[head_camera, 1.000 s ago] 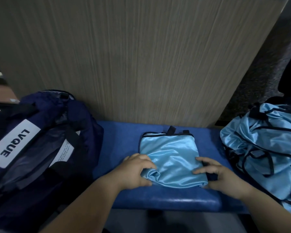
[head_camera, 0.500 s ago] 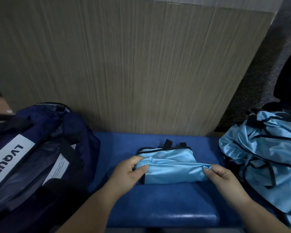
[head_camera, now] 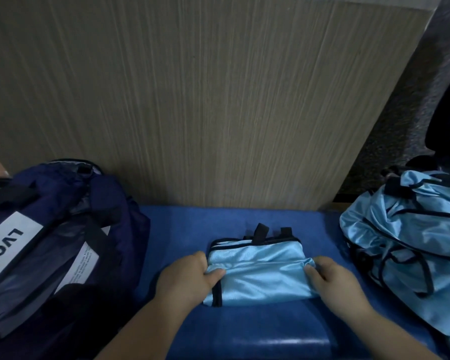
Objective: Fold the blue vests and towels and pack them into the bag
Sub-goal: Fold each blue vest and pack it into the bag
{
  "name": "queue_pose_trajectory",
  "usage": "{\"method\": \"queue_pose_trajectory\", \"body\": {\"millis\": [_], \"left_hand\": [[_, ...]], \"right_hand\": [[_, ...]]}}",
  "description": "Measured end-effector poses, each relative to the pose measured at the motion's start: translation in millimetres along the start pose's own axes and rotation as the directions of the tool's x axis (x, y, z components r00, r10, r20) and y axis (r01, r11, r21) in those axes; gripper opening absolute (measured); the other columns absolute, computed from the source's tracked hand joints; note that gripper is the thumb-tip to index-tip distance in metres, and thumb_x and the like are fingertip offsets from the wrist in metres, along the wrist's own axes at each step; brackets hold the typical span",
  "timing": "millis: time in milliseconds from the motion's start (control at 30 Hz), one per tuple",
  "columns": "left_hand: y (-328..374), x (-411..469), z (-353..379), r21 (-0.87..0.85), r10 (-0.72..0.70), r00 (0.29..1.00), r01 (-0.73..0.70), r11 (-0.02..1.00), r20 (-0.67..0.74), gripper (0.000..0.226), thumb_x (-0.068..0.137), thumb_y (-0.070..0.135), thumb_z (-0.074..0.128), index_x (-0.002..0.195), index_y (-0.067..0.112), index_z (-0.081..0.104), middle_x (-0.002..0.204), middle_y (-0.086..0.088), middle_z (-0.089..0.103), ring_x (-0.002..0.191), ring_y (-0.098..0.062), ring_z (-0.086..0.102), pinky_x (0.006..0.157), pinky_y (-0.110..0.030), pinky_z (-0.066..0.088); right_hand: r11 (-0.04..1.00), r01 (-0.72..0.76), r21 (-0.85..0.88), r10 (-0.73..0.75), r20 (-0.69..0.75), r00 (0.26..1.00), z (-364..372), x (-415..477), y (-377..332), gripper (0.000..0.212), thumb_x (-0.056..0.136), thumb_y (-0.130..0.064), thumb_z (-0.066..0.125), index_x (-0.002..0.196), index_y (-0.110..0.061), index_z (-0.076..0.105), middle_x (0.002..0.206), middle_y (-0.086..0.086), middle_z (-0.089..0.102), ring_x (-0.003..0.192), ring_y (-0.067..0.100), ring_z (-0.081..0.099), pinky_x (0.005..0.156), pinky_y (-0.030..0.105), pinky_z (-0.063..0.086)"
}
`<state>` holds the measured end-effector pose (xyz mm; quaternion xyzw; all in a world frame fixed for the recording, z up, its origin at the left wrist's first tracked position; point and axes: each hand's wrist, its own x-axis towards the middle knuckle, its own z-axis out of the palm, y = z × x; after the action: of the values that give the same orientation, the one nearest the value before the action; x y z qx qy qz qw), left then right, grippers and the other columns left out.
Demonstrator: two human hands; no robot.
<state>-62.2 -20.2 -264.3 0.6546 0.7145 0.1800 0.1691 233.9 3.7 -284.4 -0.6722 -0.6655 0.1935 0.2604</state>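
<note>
1. Vest (head_camera: 260,279), light blue and shiny with black trim, lies folded into a small packet in the middle of the blue padded tabletop (head_camera: 218,222). Two black strap ends stick out past its far edge.
2. I see my left grip (head_camera: 187,279) pinching the packet's left end, thumb on top of the cloth. My right grip (head_camera: 335,281) has its fingers curled round the right end of the same fold.
3. The tabletop looks smooth and slightly glossy, and a strip of light shows along its near edge.
4. At the left end sits the navy bag (head_camera: 63,203), carrying a white label with dark letters. I cannot tell whether its top is open.
5. At the right end lies a heap of vests (head_camera: 405,242), crumpled, in the same blue with black edging, apart from the packet.
6. Behind everything stands an upright wood-grain panel (head_camera: 192,100) that fills most of my view. To its right is a dark speckled surface (head_camera: 400,131), and the light in the room is dim.
</note>
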Motion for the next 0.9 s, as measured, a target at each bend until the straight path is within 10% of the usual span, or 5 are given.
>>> {"method": "queue_pose_trajectory", "body": {"millis": [100,233,533,733,900], "left_hand": [[-2,1,3,-0.105,0.243,0.955,-0.263,0.959,-0.168,0.029,0.084,0.031,0.070,0.078,0.030,0.042,0.082,0.015,0.051,0.082,-0.004,0.047,0.068,-0.020,0.037],[-4,2,0,-0.278,0.423,0.905,-0.396,0.875,0.046,0.037,0.087,0.006,0.060,0.074,0.041,0.059,0.092,0.019,0.061,0.094,0.000,0.056,0.078,-0.015,0.044],[-14,1,1,-0.171,0.443,0.852,-0.410,0.896,0.280,0.037,0.078,0.050,0.071,0.110,0.041,0.056,0.119,0.032,0.042,0.116,0.017,0.028,0.098,-0.009,0.024],[-16,6,9,-0.151,0.407,0.895,-0.383,0.911,0.182,0.035,0.080,0.025,0.062,0.107,0.043,0.048,0.118,0.031,0.040,0.117,0.005,0.033,0.102,-0.017,0.028],[-12,11,10,-0.217,0.300,0.953,-0.282,0.934,0.051,0.024,0.089,0.035,0.057,0.112,0.038,0.056,0.097,0.021,0.056,0.085,-0.004,0.052,0.079,-0.021,0.043]], "right_hand": [[0.996,0.026,-0.083,-0.027,-0.010,1.000,1,-2,0,0.017,0.092,-0.035,0.061,0.095,-0.029,0.045,0.058,-0.003,0.059,0.057,0.006,0.054,0.053,0.028,0.040],[0.979,0.162,-0.120,-0.169,-0.049,0.984,-1,-2,5,0.031,0.085,-0.027,0.071,0.086,-0.035,0.041,0.065,-0.005,0.052,0.063,0.006,0.051,0.052,0.020,0.035],[0.916,0.402,0.020,-0.401,0.105,0.910,-9,3,17,0.037,0.077,-0.033,0.065,0.092,-0.067,0.062,0.108,-0.030,0.062,0.104,-0.004,0.055,0.090,0.007,0.039],[0.933,0.358,-0.016,-0.332,0.341,0.880,-14,4,21,0.063,0.055,-0.045,0.062,0.113,-0.069,0.052,0.125,-0.030,0.048,0.123,-0.008,0.036,0.100,0.003,0.023],[0.928,0.370,-0.045,-0.357,0.177,0.917,-4,8,22,0.053,0.076,-0.033,0.072,0.102,-0.074,0.051,0.109,-0.032,0.060,0.111,-0.007,0.046,0.093,0.005,0.031]]}}
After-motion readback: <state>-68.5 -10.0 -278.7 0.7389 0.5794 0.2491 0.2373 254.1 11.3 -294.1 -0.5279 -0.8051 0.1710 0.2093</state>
